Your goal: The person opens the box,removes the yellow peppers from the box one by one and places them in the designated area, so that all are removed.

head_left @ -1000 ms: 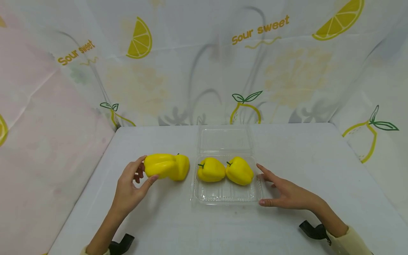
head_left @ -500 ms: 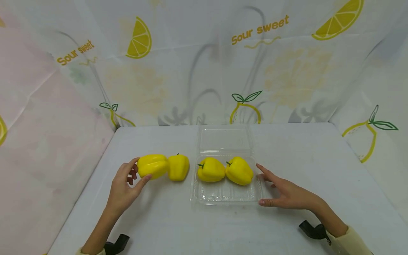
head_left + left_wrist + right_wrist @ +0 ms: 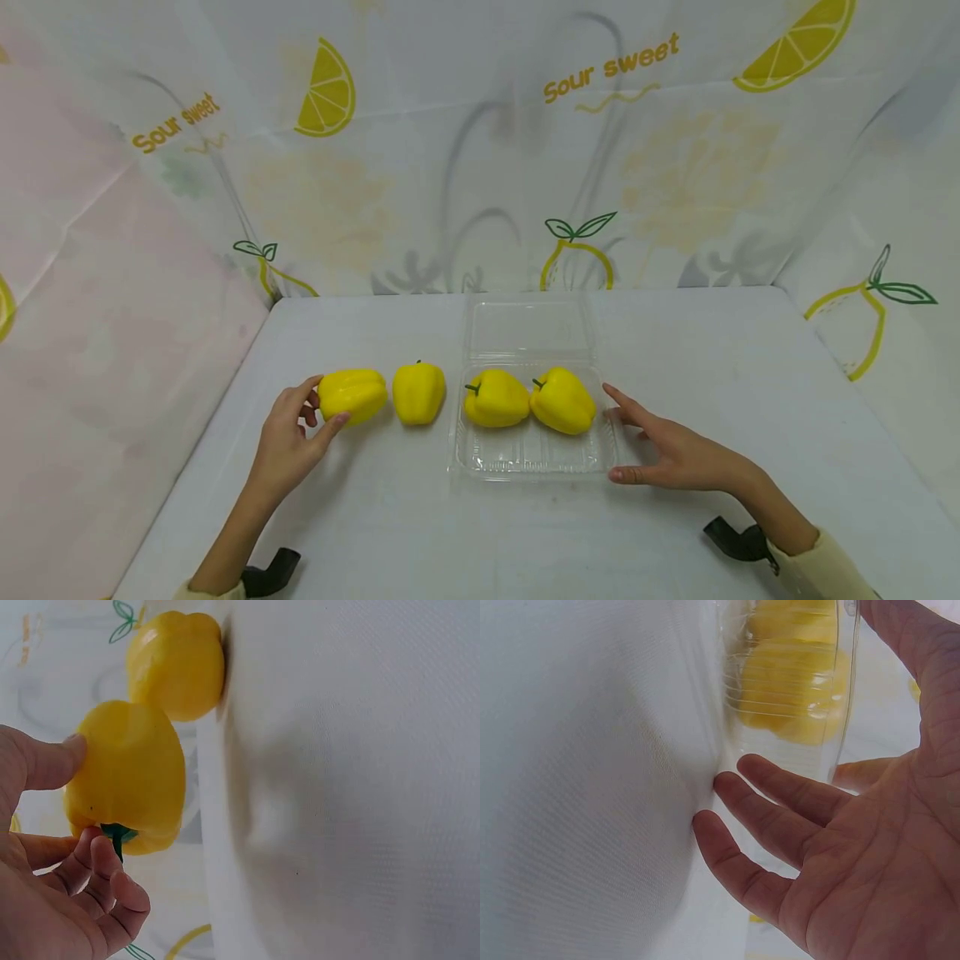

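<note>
My left hand [image 3: 288, 442] grips a yellow bell pepper [image 3: 352, 395] between thumb and fingers. In the left wrist view that bell pepper [image 3: 127, 769] hangs just off the white tabletop, its green stem toward my curled fingers. A second yellow bell pepper [image 3: 418, 393] stands upright on the table just right of it, stem up. Two more bell peppers, one left [image 3: 497, 398] and one right [image 3: 564, 402], lie side by side in an open clear plastic clamshell container [image 3: 525, 467]. My right hand [image 3: 678, 454] has its fingers spread, thumb and index fingertip at the container's right side.
The container's clear lid [image 3: 531, 327] lies folded back toward the far edge of the white table [image 3: 720, 350]. Behind and beside the table hang lemon-print cloths [image 3: 465, 150]. Black curved pieces [image 3: 738, 540] sit at both wrists.
My left hand has moved left with its bell pepper, which no longer overlaps the standing one; a gap now shows between them. The right hand and container have stayed in place.
</note>
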Demonstrator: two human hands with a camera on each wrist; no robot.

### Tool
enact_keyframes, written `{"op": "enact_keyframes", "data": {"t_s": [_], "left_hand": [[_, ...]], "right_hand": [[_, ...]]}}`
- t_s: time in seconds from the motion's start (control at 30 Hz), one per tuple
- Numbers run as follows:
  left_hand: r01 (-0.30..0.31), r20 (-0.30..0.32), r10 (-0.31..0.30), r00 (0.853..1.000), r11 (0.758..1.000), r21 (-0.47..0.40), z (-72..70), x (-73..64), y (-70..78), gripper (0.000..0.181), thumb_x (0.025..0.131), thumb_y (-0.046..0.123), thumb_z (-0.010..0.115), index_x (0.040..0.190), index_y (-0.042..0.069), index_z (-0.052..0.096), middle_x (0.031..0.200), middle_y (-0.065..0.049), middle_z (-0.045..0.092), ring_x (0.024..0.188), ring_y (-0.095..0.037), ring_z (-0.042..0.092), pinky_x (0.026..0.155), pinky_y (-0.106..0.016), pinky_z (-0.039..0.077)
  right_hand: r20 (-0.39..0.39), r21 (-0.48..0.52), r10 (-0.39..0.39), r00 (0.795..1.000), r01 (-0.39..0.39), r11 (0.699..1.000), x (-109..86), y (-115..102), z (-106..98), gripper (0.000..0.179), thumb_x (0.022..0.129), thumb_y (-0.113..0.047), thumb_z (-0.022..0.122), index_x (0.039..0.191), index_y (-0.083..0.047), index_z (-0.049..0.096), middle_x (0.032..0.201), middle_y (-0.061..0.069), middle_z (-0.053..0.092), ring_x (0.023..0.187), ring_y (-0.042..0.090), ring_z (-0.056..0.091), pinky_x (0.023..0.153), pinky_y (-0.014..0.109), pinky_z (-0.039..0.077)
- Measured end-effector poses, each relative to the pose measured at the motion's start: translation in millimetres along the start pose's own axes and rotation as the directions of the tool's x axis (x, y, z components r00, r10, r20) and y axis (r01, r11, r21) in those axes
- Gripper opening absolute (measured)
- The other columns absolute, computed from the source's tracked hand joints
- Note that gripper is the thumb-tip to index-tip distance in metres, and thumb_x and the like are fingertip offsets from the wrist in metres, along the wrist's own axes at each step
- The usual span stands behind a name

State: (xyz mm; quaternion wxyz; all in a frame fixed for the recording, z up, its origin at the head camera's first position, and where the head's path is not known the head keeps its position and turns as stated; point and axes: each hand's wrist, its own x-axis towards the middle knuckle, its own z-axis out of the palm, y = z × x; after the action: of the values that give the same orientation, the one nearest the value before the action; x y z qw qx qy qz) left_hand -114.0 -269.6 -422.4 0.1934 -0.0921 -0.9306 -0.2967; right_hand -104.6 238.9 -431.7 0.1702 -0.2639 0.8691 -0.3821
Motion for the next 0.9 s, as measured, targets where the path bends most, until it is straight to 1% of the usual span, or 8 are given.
{"op": "enact_keyframes", "data": {"t_s": [0.1, 0.23, 0.5, 0.6, 0.77, 0.83, 0.9], "left_hand": [[0.025, 0.026, -0.025, 0.999, 1.000, 0.013, 3.0, 1.9, -1.1, 0.062, 0.080, 0.009, 0.083, 0.131, -0.008, 0.052, 0.096, -0.013, 0.052, 0.076, -0.019, 0.046, 0.064, -0.026, 0.041], [0.056, 0.065, -0.057, 0.996, 0.998, 0.015, 7.0, 4.1, -2.6, 0.061, 0.081, 0.010, 0.082, 0.132, -0.007, 0.052, 0.098, -0.013, 0.052, 0.078, -0.020, 0.046, 0.065, -0.027, 0.040], [0.083, 0.118, -0.084, 0.989, 0.996, 0.011, 11.6, 5.1, -6.9, 0.061, 0.083, 0.010, 0.080, 0.133, -0.008, 0.051, 0.100, -0.014, 0.050, 0.080, -0.022, 0.045, 0.064, -0.029, 0.039], [0.081, 0.141, -0.081, 0.987, 0.997, 0.009, 12.9, 4.6, -8.4, 0.061, 0.083, 0.010, 0.079, 0.134, -0.009, 0.050, 0.102, -0.015, 0.050, 0.080, -0.022, 0.044, 0.064, -0.029, 0.038], [0.055, 0.167, -0.056, 0.984, 0.998, 0.009, 13.4, 4.8, -9.0, 0.064, 0.083, 0.011, 0.079, 0.136, -0.010, 0.048, 0.103, -0.016, 0.050, 0.079, -0.021, 0.043, 0.064, -0.030, 0.037], [0.057, 0.190, -0.057, 0.980, 0.998, 0.006, 12.3, 6.0, -8.3, 0.065, 0.085, 0.013, 0.078, 0.137, -0.009, 0.047, 0.104, -0.016, 0.050, 0.079, -0.021, 0.043, 0.064, -0.030, 0.037], [0.069, 0.222, -0.067, 0.973, 0.998, -0.002, 10.5, 7.5, -7.1, 0.066, 0.086, 0.015, 0.077, 0.140, -0.008, 0.045, 0.107, -0.017, 0.049, 0.080, -0.021, 0.043, 0.064, -0.030, 0.037]], "right_hand": [[0.002, 0.008, -0.001, 1.000, 0.001, 1.000, 0.1, -1, -1, 0.105, 0.086, -0.048, 0.074, 0.159, -0.019, 0.005, 0.147, 0.014, 0.045, 0.132, 0.030, 0.045, 0.100, 0.052, 0.041], [0.004, 0.009, -0.002, 1.000, 0.002, 1.000, 0.7, 0, -1, 0.105, 0.086, -0.048, 0.074, 0.159, -0.019, 0.005, 0.147, 0.014, 0.044, 0.132, 0.030, 0.045, 0.100, 0.052, 0.042], [0.010, -0.001, 0.009, 1.000, -0.009, 1.000, 2.0, 2, 0, 0.106, 0.086, -0.050, 0.073, 0.159, -0.020, 0.003, 0.146, 0.013, 0.045, 0.131, 0.030, 0.045, 0.099, 0.052, 0.042], [0.010, 0.000, 0.011, 1.000, -0.011, 1.000, 1.8, 2, 1, 0.106, 0.086, -0.050, 0.073, 0.159, -0.021, 0.003, 0.146, 0.013, 0.045, 0.131, 0.030, 0.045, 0.099, 0.052, 0.042], [0.003, 0.002, 0.012, 1.000, -0.012, 1.000, 0.7, 2, 1, 0.106, 0.085, -0.049, 0.074, 0.159, -0.021, 0.004, 0.146, 0.012, 0.045, 0.131, 0.029, 0.045, 0.099, 0.052, 0.042], [-0.002, 0.001, 0.018, 1.000, -0.018, 1.000, 0.3, 3, 1, 0.107, 0.085, -0.050, 0.074, 0.159, -0.021, 0.004, 0.146, 0.011, 0.045, 0.131, 0.027, 0.045, 0.099, 0.051, 0.043], [-0.006, -0.004, 0.024, 1.000, -0.024, 1.000, 0.1, 3, 1, 0.107, 0.084, -0.050, 0.075, 0.159, -0.022, 0.004, 0.146, 0.010, 0.046, 0.131, 0.026, 0.046, 0.099, 0.049, 0.043]]}}
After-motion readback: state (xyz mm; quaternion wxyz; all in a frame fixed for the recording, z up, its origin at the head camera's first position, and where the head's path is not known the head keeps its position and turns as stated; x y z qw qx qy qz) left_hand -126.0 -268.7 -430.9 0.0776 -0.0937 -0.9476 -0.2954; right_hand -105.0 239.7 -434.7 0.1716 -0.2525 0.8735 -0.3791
